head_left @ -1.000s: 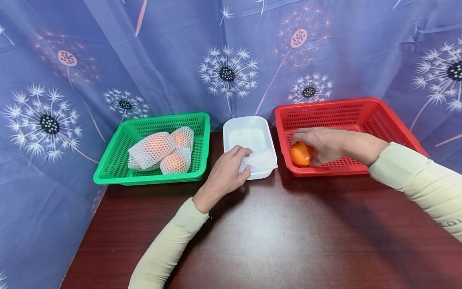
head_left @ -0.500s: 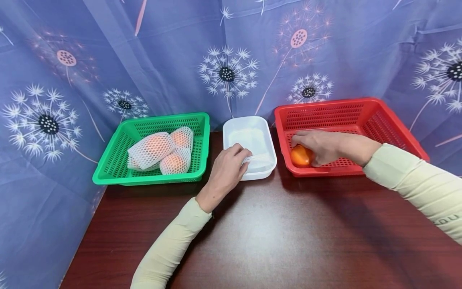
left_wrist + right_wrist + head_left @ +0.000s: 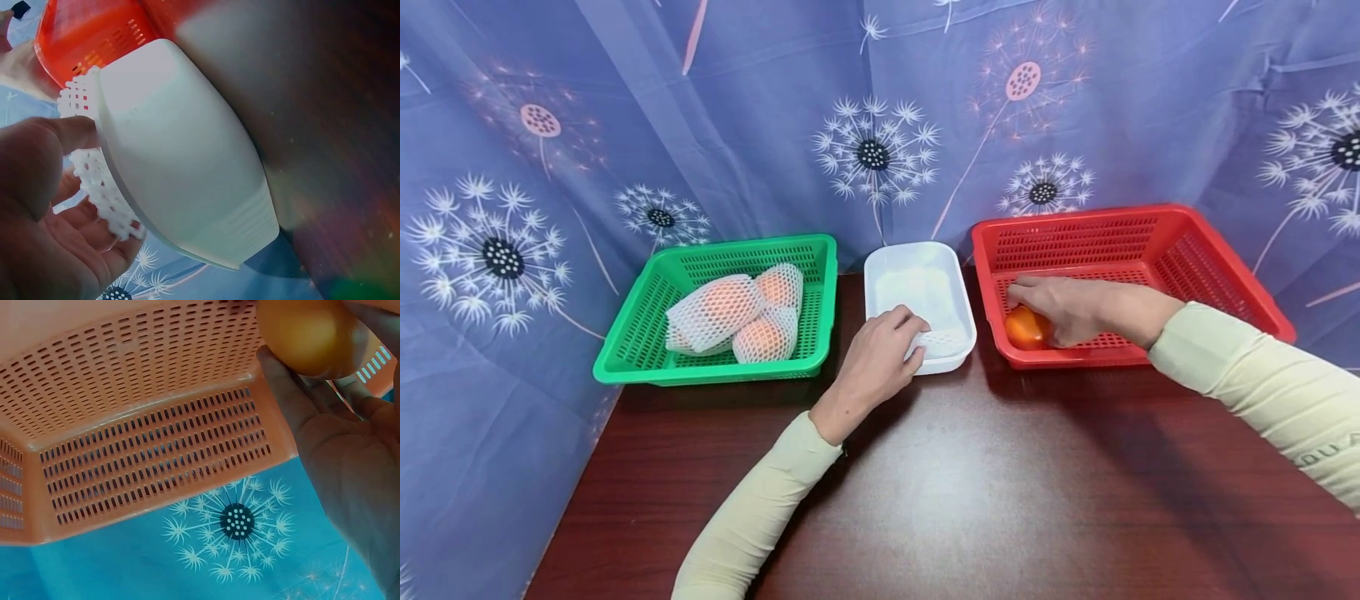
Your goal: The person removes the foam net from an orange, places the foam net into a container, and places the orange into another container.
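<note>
My left hand (image 3: 880,354) is at the near left side of a small white plastic tub (image 3: 917,271). It pinches a white foam net sleeve (image 3: 943,342) over the tub's near end; in the left wrist view the thumb lies on one side of the net (image 3: 103,194) and the fingers on the other. Inside the red basket (image 3: 1075,218), my right hand (image 3: 1067,308) grips a smooth, shiny orange-coloured round fruit (image 3: 1027,328) close to the near left corner. The right wrist view shows fingers curled round the fruit (image 3: 312,337), its top cut off by the frame.
On the left stands a green basket (image 3: 827,304) with several fruits in foam nets (image 3: 718,308). A dark reddish-brown table (image 3: 970,500) extends toward me. Behind all the containers hangs a blue dandelion-print cloth (image 3: 760,125).
My left hand has shifted slightly right, and the foam net has changed shape between its fingers. The right hand has stayed nearly in place with the fruit, moving slightly down.
</note>
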### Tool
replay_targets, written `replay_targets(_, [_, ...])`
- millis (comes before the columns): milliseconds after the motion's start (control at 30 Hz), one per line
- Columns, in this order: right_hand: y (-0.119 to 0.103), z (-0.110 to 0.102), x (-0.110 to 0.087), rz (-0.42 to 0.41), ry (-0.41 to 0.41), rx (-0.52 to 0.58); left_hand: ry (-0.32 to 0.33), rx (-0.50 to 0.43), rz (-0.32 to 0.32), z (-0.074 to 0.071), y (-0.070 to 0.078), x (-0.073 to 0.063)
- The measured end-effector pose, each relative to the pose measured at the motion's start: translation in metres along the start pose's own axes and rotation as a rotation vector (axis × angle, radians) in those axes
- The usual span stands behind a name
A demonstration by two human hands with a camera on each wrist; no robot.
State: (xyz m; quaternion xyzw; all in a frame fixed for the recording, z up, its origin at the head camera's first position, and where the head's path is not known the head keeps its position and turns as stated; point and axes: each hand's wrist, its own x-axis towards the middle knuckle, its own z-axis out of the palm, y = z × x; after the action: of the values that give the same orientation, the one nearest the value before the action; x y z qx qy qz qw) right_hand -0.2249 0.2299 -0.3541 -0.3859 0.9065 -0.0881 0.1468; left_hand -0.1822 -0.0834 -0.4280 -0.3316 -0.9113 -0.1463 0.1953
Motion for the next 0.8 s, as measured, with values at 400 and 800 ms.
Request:
replay_targets(400, [0.004, 0.008, 0.001, 0.019, -0.006, -0.004, -0.047, -0.018, -0.016, -0.002, 0.002, -0.001])
replay_targets(800, [0.011, 0.011, -0.001, -0.023, 0.020, 0.000, -0.081, -0.003, -0.017, -0.001, 0.002, -0.001])
